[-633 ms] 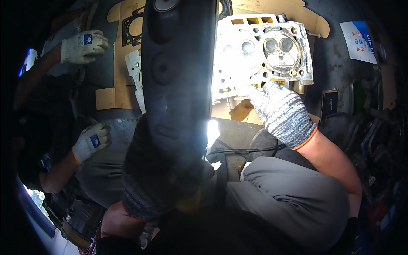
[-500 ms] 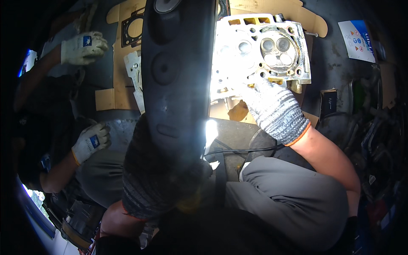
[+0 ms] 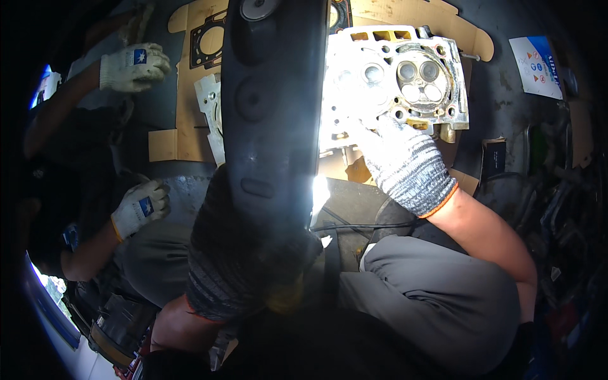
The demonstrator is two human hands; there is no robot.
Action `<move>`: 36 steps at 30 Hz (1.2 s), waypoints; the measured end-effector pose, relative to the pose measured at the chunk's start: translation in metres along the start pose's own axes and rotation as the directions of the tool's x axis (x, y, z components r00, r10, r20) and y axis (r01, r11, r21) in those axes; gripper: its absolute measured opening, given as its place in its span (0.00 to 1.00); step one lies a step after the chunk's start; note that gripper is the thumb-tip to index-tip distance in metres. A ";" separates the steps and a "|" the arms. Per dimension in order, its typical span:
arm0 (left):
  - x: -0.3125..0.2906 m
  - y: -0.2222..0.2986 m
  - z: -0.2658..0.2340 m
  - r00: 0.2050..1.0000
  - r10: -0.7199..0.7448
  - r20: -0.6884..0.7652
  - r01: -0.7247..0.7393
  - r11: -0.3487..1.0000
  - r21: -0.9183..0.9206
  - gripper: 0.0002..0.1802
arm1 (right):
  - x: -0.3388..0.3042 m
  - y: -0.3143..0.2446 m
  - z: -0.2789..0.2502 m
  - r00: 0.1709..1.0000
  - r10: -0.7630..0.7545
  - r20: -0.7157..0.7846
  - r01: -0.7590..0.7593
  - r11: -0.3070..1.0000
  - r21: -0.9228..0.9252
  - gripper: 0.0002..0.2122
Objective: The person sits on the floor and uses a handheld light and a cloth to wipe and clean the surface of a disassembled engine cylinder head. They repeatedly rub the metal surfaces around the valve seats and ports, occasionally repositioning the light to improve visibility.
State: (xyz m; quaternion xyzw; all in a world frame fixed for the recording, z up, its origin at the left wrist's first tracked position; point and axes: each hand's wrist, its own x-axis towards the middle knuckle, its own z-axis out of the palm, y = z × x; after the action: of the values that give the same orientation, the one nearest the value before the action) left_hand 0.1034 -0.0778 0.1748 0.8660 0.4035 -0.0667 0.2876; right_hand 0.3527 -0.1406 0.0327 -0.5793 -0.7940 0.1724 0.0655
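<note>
A black work light (image 3: 259,126) stands tall across the middle of the view, its bright beam falling rightward. My left hand (image 3: 231,259), in a dark striped knit glove, is closed round its lower part; the fingers are mostly hidden in shadow. To the right lies a metal cylinder head (image 3: 459,95) with its round valves facing up, its left half washed out by glare. My right hand (image 3: 411,164), in a grey-and-white knit glove with an orange cuff, reaches to the near edge of the cylinder head. Its fingers look stretched out and apart, touching that edge, though glare blurs the tips.
Flattened cardboard (image 3: 183,107) lies under the cylinder head, with a head gasket (image 3: 197,47) and another metal part (image 3: 208,101) on it. At left are a co-worker's white-gloved hands (image 3: 134,67). A black cable (image 3: 373,226) crosses below; a white-and-blue box (image 3: 532,69) sits far right.
The whole view has shifted slightly, so things sit a little further right. My left hand keeps its grip on the work light, and my right hand stays at the edge of the cylinder head.
</note>
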 end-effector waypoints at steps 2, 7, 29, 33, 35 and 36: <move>0.000 0.000 0.000 0.999 0.043 -0.031 -0.042 0.999 0.023 0.33 | 0.001 0.000 -0.002 1.000 0.028 0.011 -0.028 1.000 0.007 0.22; -0.002 -0.001 0.001 0.977 0.166 -0.131 -0.146 0.977 0.153 0.32 | 0.011 0.005 0.003 0.991 -0.101 -0.087 0.097 0.994 -0.049 0.17; -0.006 -0.009 0.002 0.992 0.114 -0.060 -0.108 0.990 0.089 0.33 | 0.021 0.029 0.008 0.997 -0.082 0.015 0.083 0.986 -0.148 0.17; -0.008 -0.007 -0.001 0.989 0.134 -0.068 -0.125 0.985 0.119 0.33 | 0.026 0.041 0.003 0.998 -0.067 0.000 0.067 0.994 -0.084 0.16; -0.009 -0.006 0.000 0.989 0.117 -0.089 -0.108 0.989 0.103 0.34 | 0.027 0.045 -0.001 0.997 -0.077 0.010 0.077 0.988 -0.134 0.16; -0.009 -0.007 0.000 0.988 0.123 -0.098 -0.112 0.988 0.109 0.34 | 0.028 0.046 -0.003 0.997 -0.082 0.014 0.083 0.981 -0.173 0.17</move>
State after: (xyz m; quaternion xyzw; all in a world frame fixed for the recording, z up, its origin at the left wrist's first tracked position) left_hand 0.0929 -0.0803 0.1745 0.9044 0.3623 -0.0250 0.2241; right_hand 0.3856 -0.1015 0.0171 -0.5488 -0.8295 0.1018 0.0194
